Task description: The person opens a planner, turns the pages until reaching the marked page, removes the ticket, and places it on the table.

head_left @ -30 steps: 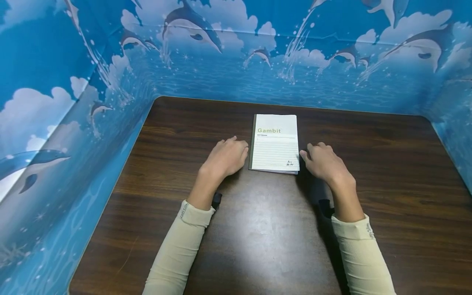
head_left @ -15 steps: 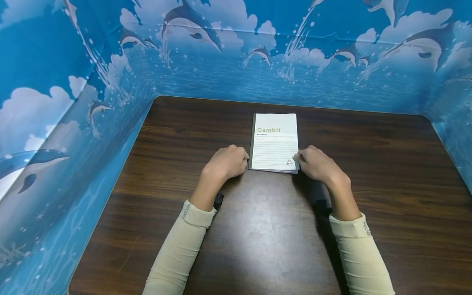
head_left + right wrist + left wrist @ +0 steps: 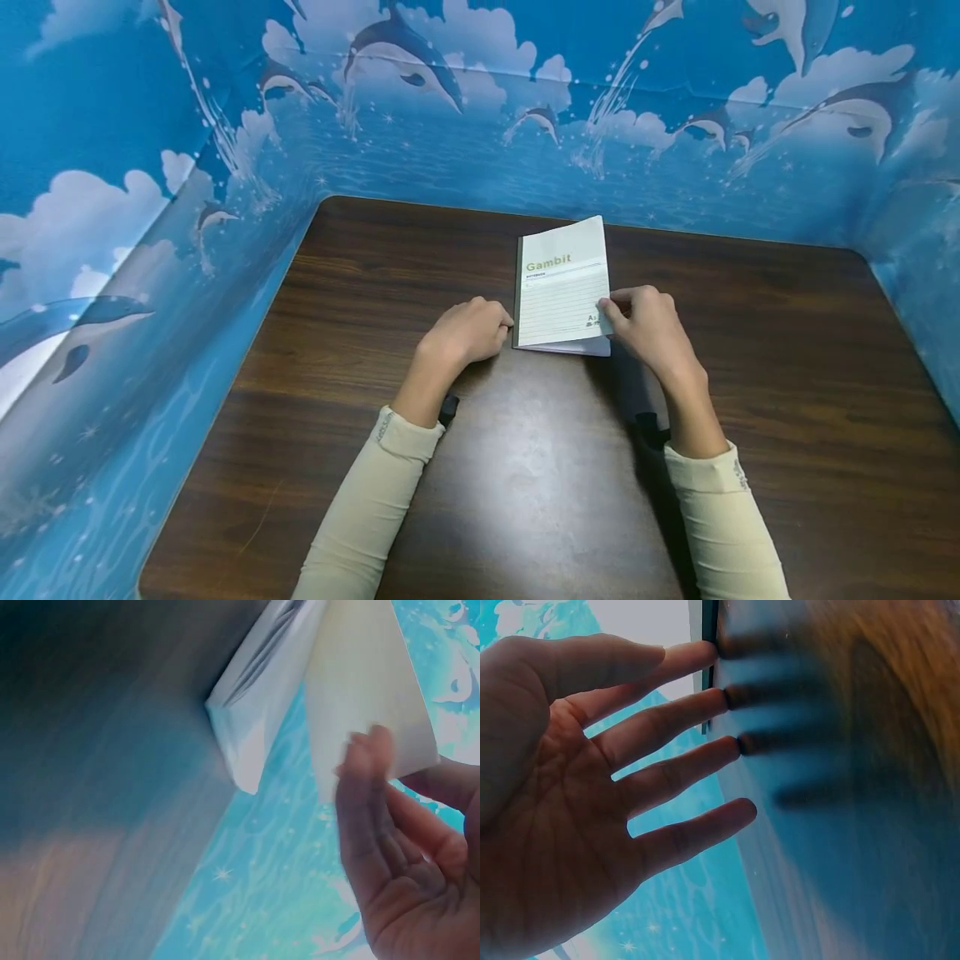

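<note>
Right grip [image 3: 651, 330] pinches the raised notebook cover [image 3: 562, 293].

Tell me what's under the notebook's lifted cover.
White pages show beneath the cover along its near edge; the rest of their top face is covered in the head view.

The head view looks forward and down; both wrist views, much nearer, share its notebook [image 3: 558, 300].
</note>
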Tool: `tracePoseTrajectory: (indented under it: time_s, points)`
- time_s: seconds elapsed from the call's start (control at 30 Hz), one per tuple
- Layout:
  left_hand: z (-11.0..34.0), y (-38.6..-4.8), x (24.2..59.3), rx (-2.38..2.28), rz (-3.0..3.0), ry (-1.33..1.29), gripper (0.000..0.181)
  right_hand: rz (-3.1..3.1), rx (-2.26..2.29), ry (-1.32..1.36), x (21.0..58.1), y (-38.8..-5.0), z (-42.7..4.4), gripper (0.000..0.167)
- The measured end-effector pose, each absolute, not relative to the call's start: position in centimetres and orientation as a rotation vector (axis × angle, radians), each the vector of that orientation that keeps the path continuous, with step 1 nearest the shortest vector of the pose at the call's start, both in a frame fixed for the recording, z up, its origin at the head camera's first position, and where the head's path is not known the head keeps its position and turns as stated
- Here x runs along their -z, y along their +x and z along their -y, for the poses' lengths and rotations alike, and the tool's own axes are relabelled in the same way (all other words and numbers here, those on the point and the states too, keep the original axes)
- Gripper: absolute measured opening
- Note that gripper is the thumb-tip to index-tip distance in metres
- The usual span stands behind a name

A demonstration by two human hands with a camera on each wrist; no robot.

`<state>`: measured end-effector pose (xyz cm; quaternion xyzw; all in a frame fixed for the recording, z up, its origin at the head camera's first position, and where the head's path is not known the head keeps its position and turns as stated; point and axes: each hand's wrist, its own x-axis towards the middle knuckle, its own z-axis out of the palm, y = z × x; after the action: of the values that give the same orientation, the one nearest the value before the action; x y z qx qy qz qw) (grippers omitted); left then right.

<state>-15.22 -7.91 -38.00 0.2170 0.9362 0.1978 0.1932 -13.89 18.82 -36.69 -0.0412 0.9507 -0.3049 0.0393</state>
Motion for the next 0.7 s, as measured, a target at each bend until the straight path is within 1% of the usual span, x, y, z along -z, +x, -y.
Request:
tracePoseTrajectory:
  time_s: [0.2,0.3,0.43,0.7]
  points:
    - [8.7,-15.6,38.0,-0.628,-2.573,0.575,0.037,-3.021,1.112,-0.109,35.5,-13.7,-17.9,0.024]
    - [9.2,-15.9,38.0,-0.679,-2.549,0.542,0.039,-3.016,1.189,-0.133,34.6,-14.0,-17.2,0.02]
    - [10.4,-16.4,38.1,-0.73,-2.529,0.508,0.041,-2.991,1.206,-0.202,33.4,-14.6,-15.7,0.02]
    - [13.8,-17.1,38.0,-0.879,-2.511,0.405,0.042,-3.004,1.069,-0.355,31.8,-15.1,-11.5,0.023]
